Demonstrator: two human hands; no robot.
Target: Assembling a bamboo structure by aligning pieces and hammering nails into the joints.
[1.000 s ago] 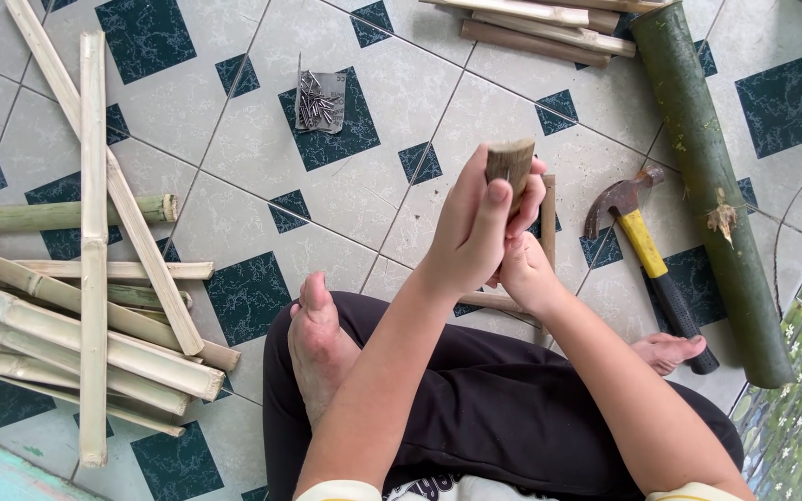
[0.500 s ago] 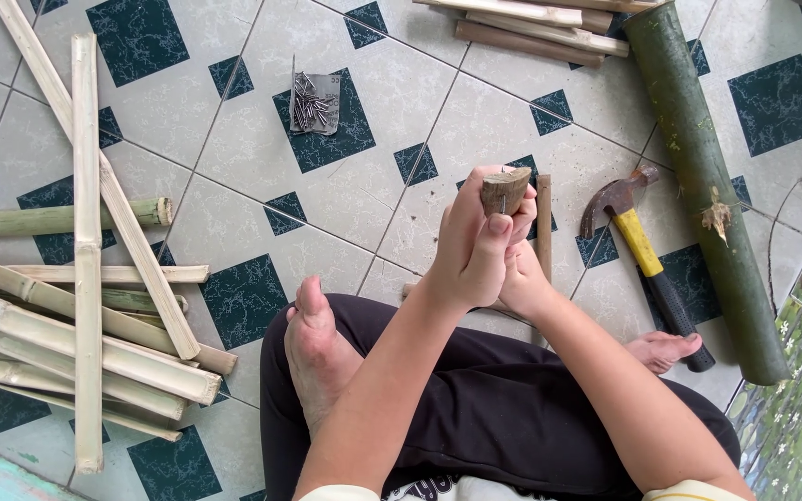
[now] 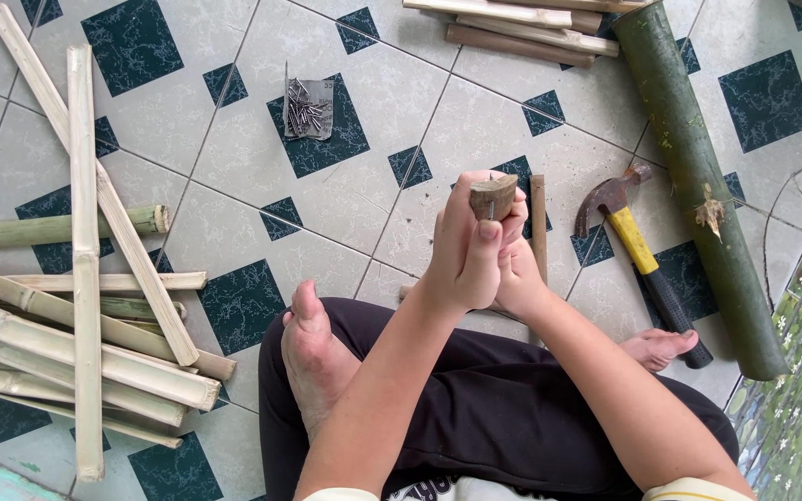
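— bamboo, a short cut piece point(image 3: 493, 196), sits just right of the frame's centre, its cut end sticking up above both hands.
— how do the fingers lie on it?
— left hand point(image 3: 464, 250) is wrapped round it from the left, thumb pressed up against its near side just below the top. right hand point(image 3: 518, 264) is tucked behind and under, fingers curled closed on the lower part; most of them are hidden by the left hand.
— what's around?
— a thin stick point(image 3: 537, 232) stands just right of the hands. a yellow-handled hammer point(image 3: 638, 250) lies right of that on the tiled floor point(image 3: 234, 139), beside a thick green bamboo pole point(image 3: 698, 176). a small heap of nails point(image 3: 308, 109) is at upper centre-left, split bamboo slats point(image 3: 85, 278) at left.
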